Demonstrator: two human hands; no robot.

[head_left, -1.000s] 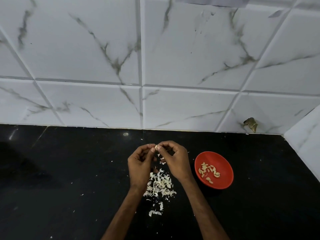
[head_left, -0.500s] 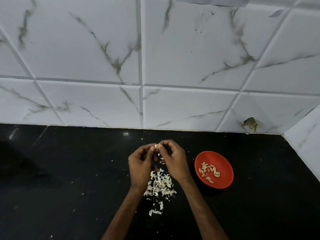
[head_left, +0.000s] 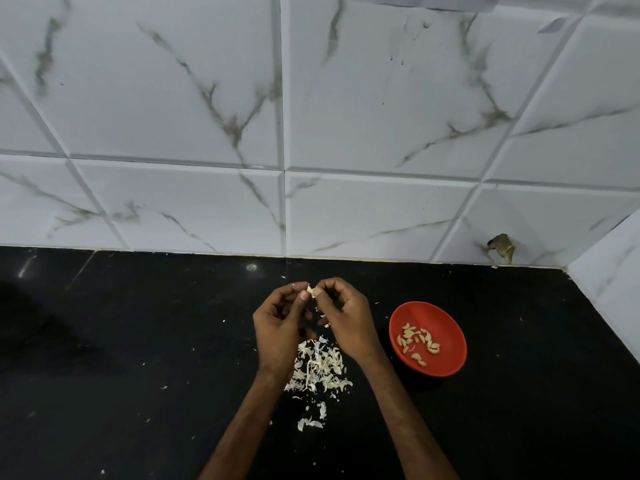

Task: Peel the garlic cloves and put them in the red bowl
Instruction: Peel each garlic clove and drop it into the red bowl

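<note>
1. Black polished stone counter (head_left: 138,341): one (a dropped clove could skid away among the scattered flecks).
2. Round red plastic bowl (head_left: 450,323): one, right of the hands and apart from them; a careless toss might miss it.
3. Hands: two. Left hand (head_left: 277,327) and right hand (head_left: 346,320) meet at centre with fingers curled, and the thumb and forefinger tips pinch the clove.
4. Heap of white papery skins (head_left: 320,368): one, near side; clinging skin could ride into the bowl.
5. Peeled pale cloves (head_left: 417,342) in the bowl: roughly fifteen.
6. Small pale garlic clove (head_left: 310,289): one, squeezed between the fingertips, and it might slip out.
</note>
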